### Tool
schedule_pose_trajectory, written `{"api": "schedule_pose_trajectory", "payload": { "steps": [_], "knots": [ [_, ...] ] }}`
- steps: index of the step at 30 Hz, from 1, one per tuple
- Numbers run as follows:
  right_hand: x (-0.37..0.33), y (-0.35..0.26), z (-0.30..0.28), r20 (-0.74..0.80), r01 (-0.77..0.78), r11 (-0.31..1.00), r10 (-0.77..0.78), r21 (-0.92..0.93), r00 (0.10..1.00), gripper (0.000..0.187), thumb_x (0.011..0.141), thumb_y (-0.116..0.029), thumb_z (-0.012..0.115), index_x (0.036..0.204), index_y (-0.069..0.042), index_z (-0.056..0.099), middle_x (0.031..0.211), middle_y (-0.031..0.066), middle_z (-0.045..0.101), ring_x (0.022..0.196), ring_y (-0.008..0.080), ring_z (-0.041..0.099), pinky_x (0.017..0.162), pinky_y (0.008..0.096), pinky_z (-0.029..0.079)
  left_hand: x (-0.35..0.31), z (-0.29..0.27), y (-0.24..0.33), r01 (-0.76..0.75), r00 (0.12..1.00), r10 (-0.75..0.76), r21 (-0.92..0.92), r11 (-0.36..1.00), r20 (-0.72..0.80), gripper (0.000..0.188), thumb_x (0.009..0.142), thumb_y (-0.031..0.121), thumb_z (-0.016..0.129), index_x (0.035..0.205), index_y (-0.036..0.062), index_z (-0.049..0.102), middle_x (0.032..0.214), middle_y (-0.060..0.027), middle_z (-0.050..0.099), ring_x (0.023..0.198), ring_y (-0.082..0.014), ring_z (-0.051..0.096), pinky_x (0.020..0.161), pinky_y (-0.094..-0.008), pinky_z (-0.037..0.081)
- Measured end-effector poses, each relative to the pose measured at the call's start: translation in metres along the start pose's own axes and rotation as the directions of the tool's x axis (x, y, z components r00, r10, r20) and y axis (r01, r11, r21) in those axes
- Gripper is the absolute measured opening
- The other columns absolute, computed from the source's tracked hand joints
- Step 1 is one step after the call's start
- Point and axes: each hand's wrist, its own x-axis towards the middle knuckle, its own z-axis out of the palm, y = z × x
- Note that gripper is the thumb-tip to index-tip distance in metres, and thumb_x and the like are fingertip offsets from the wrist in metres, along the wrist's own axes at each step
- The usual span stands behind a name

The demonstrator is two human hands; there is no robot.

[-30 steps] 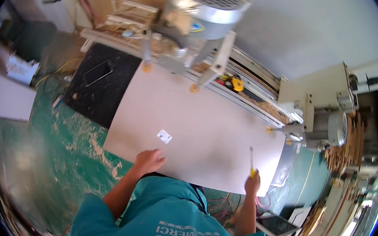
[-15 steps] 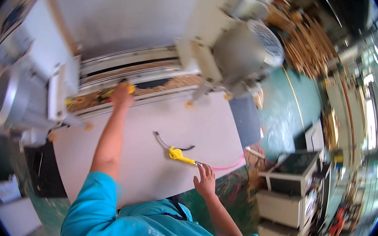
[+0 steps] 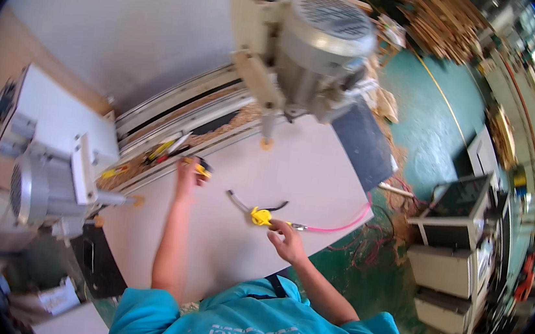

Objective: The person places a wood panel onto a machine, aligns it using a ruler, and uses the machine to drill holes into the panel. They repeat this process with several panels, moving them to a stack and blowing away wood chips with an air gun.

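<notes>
Worktop: While its dark surface point(image 3: 364, 148) shows past both ends, most of it is hidden under a broad pale board.
Board: Lying flat, the board point(image 3: 318, 179) reaches from the machine's rails toward the person's waist.
Motors: One grey motor point(image 3: 322, 49) stands over the far side of the board; another grey motor point(image 3: 33, 191) sits at its left end.
Trough: Wood shavings and small tools point(image 3: 166, 148) lie in the trough point(image 3: 240, 117) behind the board. Half a second ago the left hand point(image 3: 187, 175) was reaching into it; now that hand is out over the board's far edge with the tape measure, so both tools are at the board.
Left hand: Fingers are clamped round the tape measure.
Right hand: Loosely curled, the right hand point(image 3: 287, 242) has its fingertips at the air gun's handle; whether they grip it, I cannot tell.
Air gun: The yellow air gun point(image 3: 261, 216) lies on the board, joined to a pink hose point(image 3: 339, 227).
Tape measure: Yellow and black, the tape measure point(image 3: 202, 169) sticks out from the left hand's fingers.
</notes>
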Motion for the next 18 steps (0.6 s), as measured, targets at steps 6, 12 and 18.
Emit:
{"api": "schedule_pose_trajectory", "payload": {
  "steps": [6, 12, 18],
  "knots": [
    [0.059, -0.068, 0.097, 0.517, -0.464, 0.535, 0.058, 0.706, 0.854, 0.075, 0.097, -0.05, 0.053, 0.153, -0.008, 0.026, 0.13, 0.0101, 0.052, 0.115, 0.023, 0.054, 0.099, 0.0394, 0.044, -0.164, 0.01, -0.057, -0.304, 0.952, 0.298, 0.334, 0.892, 0.07, 0.04, 0.078, 0.026, 0.076, 0.095, 0.0052, 0.047, 0.091, -0.0099, 0.056, 0.081, -0.0203, 0.057, 0.07, -0.034, 0.049],
    [0.038, -0.045, 0.198, 0.521, 0.051, 0.996, -0.008, -0.068, 0.853, 0.073, 0.082, -0.019, 0.072, 0.146, -0.01, 0.038, 0.129, 0.0135, 0.05, 0.107, 0.0272, 0.059, 0.081, 0.0392, 0.053, -0.238, -0.086, -0.081, -0.035, 0.962, 0.111, 0.293, 0.956, -0.248, 0.04, 0.078, 0.023, 0.071, 0.107, 0.004, 0.052, 0.108, -0.0143, 0.054, 0.097, -0.0294, 0.059, 0.081, -0.0384, 0.05],
    [-0.012, -0.123, 0.291, 0.791, 0.691, 0.683, -0.275, -0.239, 0.546, 0.094, 0.069, -0.02, 0.08, 0.149, -0.01, 0.031, 0.146, 0.0212, 0.034, 0.117, 0.037, 0.054, 0.097, 0.0467, 0.047, -0.274, -0.176, -0.109, 0.115, 0.964, -0.23, -0.568, 0.815, -0.136, 0.034, 0.103, 0.028, 0.048, 0.131, 0.0084, 0.043, 0.119, -0.0149, 0.059, 0.098, -0.0213, 0.062, 0.083, -0.0368, 0.053]
  ]
}}
